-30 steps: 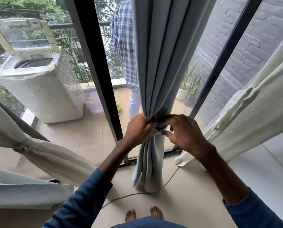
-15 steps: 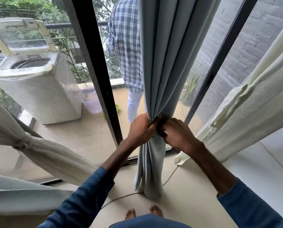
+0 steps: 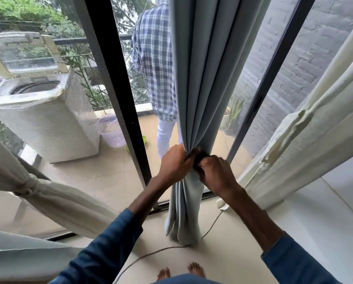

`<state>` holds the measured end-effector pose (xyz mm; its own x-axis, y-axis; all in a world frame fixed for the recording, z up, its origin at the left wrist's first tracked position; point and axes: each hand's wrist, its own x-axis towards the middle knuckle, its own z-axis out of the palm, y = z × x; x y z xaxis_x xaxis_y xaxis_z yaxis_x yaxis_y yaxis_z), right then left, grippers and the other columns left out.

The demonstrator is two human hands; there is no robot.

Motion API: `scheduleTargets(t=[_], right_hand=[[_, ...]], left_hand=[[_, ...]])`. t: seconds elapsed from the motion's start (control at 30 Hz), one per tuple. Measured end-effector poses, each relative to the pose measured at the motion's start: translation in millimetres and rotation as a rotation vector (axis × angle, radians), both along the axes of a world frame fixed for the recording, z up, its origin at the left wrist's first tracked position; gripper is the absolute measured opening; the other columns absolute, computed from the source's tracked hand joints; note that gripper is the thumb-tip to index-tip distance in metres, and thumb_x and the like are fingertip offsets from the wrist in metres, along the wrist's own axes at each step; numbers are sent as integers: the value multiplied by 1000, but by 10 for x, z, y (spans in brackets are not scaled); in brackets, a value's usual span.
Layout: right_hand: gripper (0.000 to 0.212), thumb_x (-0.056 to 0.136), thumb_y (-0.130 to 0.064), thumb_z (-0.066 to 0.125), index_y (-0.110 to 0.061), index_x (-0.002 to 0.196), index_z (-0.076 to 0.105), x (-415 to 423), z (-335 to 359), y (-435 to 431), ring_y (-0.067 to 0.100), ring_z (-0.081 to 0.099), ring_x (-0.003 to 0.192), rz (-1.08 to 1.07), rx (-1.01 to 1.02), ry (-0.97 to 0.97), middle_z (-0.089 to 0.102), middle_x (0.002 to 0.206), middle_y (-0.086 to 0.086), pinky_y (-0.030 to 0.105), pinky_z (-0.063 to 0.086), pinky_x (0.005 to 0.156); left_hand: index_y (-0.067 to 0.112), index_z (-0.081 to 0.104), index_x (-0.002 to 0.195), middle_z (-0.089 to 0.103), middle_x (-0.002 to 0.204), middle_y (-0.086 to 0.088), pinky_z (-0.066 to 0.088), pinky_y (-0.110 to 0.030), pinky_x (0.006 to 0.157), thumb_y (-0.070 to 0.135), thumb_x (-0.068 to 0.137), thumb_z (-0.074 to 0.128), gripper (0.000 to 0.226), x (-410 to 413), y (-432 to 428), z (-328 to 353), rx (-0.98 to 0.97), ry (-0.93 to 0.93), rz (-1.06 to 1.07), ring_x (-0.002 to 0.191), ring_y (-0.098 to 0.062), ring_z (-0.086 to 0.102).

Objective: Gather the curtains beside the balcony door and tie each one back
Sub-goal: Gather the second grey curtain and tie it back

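I read this as the cinching step on the middle drape. The grey-blue curtain hangs in front of the balcony door glass, just right of the dark door frame, with its hem bunched on the floor by the sill track. My left hand and right hand meet at its gathered waist. Both are clenched into the folds with fingers curled tight, knuckles nearly touching. Whether a tie band sits between the fingers is hidden, so I cannot tell. The left cream curtain already carries a knot, so that one looks done. The right cream curtain hangs along the wall, and I cannot tell if it is tied. I judge the next move needs the bundle held pinched with one hand while the other draws the wrap snug and locks it, without letting the pleats spread. A thin cord trails across the floor near the hem. Out on the balcony stand a washing machine and a person in a checked shirt. I can read no brand, label or writing anywhere.
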<state>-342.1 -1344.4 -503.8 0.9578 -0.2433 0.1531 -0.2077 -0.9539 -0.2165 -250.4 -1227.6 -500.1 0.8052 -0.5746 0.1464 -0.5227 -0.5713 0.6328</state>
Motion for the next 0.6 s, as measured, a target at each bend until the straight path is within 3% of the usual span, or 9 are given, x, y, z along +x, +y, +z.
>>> scheduleTargets(t=[0.07,0.17,0.23,0.37,0.47,0.6], right_hand=[[11,90,-24,64,-17,92,73,63,17,-21,37,70,87,-19,-54,8,74,91,11,40,51,70],[13,95,-20,60,-18,94,73,82,47,-15,31,67,100,-26,-45,19,73,96,7,39,53,77],[18,97,-15,57,-18,101,74,42,51,21,27,57,111,-11,-15,-4,67,109,6,39,53,85],[19,89,-14,69,-24,103,78,-17,90,42,23,54,111,-49,-2,-211,62,116,1,33,57,79],[28,84,-10,75,-25,108,77,-17,69,-57,23,59,110,-63,87,-249,63,118,1,33,58,79],[34,84,-8,75,-19,116,73,-37,21,-150,26,61,113,-68,165,-245,64,125,3,36,57,87]], left_hand=[[19,48,88,52,77,6,37,-34,65,52,101,48,36,44,33,-11,-26,7,-83,76,-21,50],[16,57,110,65,102,5,54,-41,82,45,99,55,31,176,140,-64,-149,99,-268,93,-16,62],[12,58,115,68,107,1,56,-42,89,37,98,58,30,235,192,-114,-178,133,-291,98,-16,65],[17,59,118,70,107,3,58,-45,87,31,99,58,24,305,193,-157,-209,114,-252,98,-16,67],[21,58,117,68,106,6,59,-46,82,31,99,58,21,320,165,-159,-249,62,-225,96,-16,66],[29,54,115,63,110,19,60,-42,75,51,91,59,33,276,168,-176,-286,4,-18,96,-10,67]])
